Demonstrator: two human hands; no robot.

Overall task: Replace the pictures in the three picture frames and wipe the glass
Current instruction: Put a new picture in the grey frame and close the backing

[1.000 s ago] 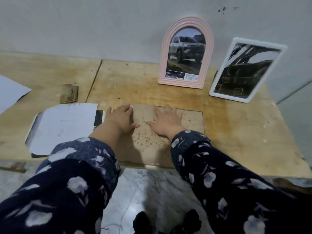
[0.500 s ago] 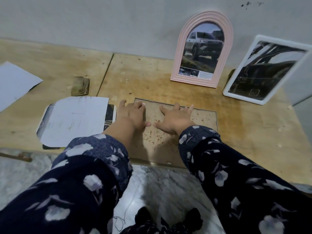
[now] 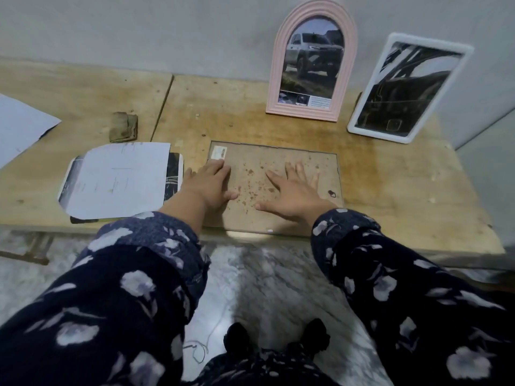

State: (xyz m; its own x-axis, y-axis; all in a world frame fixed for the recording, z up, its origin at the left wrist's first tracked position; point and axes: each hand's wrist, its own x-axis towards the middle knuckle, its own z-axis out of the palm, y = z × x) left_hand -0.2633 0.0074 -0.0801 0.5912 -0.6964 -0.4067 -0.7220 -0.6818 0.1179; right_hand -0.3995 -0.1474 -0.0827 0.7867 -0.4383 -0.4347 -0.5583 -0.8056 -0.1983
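Observation:
A picture frame (image 3: 259, 162) lies face down at the table's front edge, its stained brown backing board up, with a white label at the far left corner. My left hand (image 3: 210, 183) presses flat on the board's left part. My right hand (image 3: 292, 195) lies flat on its middle, fingers spread. A pink arched frame (image 3: 313, 61) with a pickup-truck picture leans against the wall behind. To its right leans a white rectangular frame (image 3: 407, 89) with a dark picture.
Loose pictures under a white sheet (image 3: 118, 181) lie left of the flat frame. A folded dirty cloth (image 3: 124, 126) sits behind them. Another white paper (image 3: 21, 129) is at the far left. The wooden table (image 3: 404, 190) ends just before my sleeves.
Both hands have slid toward me along the backing board, uncovering its far edge and the label. The camera has moved closer.

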